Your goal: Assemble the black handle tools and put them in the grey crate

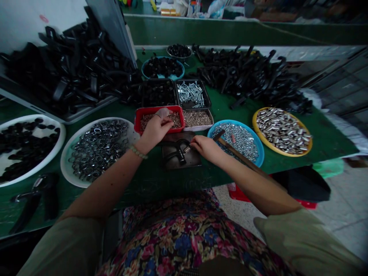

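Note:
My left hand (156,128) reaches over a red tray (137,124) of small copper-coloured pins (145,120); its fingertips are pinched together, and what they hold, if anything, is too small to make out. Just below, a black hand grip handle (181,156) with a forked head lies on a dark metal plate (169,165). My right hand (205,147) is closed, thumb and finger pinching the end of a small metal spring (186,149) beside the handle's fork.
A hammer (235,153) rests across a blue basin (262,153) of small metal parts. Around stand a yellow basin (309,147) of metal sleeves, a white basin (64,168) of rings, a tray of screws (191,94) and heaps of black handles (241,73). An assembled hand grip (48,191) lies left.

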Tool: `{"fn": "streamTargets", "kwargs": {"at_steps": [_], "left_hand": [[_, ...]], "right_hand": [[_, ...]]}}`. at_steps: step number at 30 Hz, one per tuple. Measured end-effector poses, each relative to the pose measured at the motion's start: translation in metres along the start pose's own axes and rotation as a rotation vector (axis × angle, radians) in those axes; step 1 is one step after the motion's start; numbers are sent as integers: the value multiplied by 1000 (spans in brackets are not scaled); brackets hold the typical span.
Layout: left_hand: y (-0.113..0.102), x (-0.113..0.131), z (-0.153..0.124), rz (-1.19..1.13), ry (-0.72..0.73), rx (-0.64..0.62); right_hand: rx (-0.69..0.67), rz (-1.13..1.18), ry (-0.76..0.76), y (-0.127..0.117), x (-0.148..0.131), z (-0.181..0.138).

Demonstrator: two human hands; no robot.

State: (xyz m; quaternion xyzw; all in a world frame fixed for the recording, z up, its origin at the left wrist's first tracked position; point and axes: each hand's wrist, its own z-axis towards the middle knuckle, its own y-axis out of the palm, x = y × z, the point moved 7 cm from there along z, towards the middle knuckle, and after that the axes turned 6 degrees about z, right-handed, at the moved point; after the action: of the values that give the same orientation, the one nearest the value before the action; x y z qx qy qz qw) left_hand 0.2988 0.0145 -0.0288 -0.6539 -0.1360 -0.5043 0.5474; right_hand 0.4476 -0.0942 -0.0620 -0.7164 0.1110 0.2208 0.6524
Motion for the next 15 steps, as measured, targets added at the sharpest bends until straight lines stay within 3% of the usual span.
{"fn": "streamTargets", "kwargs": {"at_steps": [5,9,12,15], "left_hand": [[32,-1,-55,-19,71,-123],[48,-17,-61,-24,1,-136],[51,-23,-55,-55,-27,-119],[47,-16,-55,38,17,-97]], "right_hand": [[-47,-260,-138,12,-19,-4],[68,-318,-217,3,-17,-22],[215,-376,-67,-24,15,-49],[241,-483,176,-46,61,-78]]}}
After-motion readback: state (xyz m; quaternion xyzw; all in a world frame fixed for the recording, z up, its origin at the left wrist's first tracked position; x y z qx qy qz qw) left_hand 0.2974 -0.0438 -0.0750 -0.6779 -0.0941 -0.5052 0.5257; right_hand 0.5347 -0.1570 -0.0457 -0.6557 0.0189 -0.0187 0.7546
